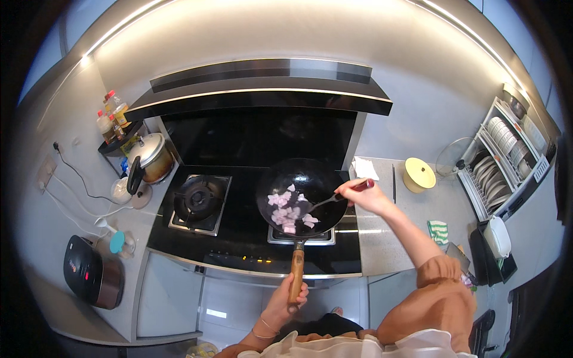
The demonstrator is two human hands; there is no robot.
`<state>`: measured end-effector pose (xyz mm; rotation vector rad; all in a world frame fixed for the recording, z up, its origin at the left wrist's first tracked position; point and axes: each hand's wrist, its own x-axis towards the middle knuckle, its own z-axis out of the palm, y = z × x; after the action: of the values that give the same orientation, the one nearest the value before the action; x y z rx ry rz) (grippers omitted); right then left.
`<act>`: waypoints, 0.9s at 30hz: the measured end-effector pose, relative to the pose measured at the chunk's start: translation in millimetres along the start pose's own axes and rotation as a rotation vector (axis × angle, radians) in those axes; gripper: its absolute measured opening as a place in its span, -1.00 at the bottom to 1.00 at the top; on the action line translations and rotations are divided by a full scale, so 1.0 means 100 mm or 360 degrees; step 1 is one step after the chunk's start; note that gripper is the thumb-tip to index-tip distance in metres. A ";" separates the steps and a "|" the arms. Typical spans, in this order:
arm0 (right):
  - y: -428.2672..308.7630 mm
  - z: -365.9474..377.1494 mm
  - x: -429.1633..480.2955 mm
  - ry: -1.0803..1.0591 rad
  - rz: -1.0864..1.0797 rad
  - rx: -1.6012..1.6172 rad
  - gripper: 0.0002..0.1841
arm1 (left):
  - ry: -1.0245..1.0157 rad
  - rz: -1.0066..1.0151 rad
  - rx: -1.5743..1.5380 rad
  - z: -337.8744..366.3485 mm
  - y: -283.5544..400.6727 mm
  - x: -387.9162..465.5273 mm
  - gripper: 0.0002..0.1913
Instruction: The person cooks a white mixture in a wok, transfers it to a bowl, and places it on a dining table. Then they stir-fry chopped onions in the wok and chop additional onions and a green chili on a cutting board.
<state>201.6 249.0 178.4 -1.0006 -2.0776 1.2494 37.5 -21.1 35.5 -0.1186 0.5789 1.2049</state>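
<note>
My left hand (285, 295) is closed around the wooden handle of a black wok (329, 219), which sits over the right burner of the black glass hob (250, 259). In my right hand (359, 193) is a cooking spatula (329, 200) with a dark red grip; its head rests in the wok, partly hidden among pale pink pieces of what looks like raw meat (286, 215). The pieces lie mostly in the left and lower parts of the wok.
Left of the wok is a second burner (198, 201); beyond it stand a pressure cooker (150, 156) and a rice cooker (96, 273). A range hood (264, 96) hangs behind. To the right are a yellow lidded pot (419, 175), a striped cloth (438, 232) and a dish rack (497, 156).
</note>
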 end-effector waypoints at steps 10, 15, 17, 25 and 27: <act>-0.71 -0.55 0.19 -0.0221 0.0273 -0.0226 -0.56 | 0.0063 -0.0104 0.0104 0.02 0.07 -0.03 -0.62; -0.33 -0.20 0.31 -0.0101 0.0147 0.0167 -0.57 | 0.0167 0.0050 0.0094 0.14 -0.01 0.00 -0.58; -0.29 -0.35 0.40 -0.0180 0.0131 0.0244 -0.59 | 0.0113 -0.0003 0.0061 0.16 -0.01 -0.03 -0.59; -0.20 -0.25 0.45 -0.0261 0.0289 0.0466 -0.63 | 0.0032 -0.0020 0.0012 0.06 -0.01 -0.02 -0.61; -0.08 -0.04 0.55 -0.0179 0.0128 0.0489 -0.64 | -0.0053 -0.0027 -0.0064 0.04 -0.02 -0.02 -0.62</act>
<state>168.9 293.1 190.5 -0.8972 -1.8642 1.6404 40.1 -22.2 40.1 -0.1373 0.5239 1.2002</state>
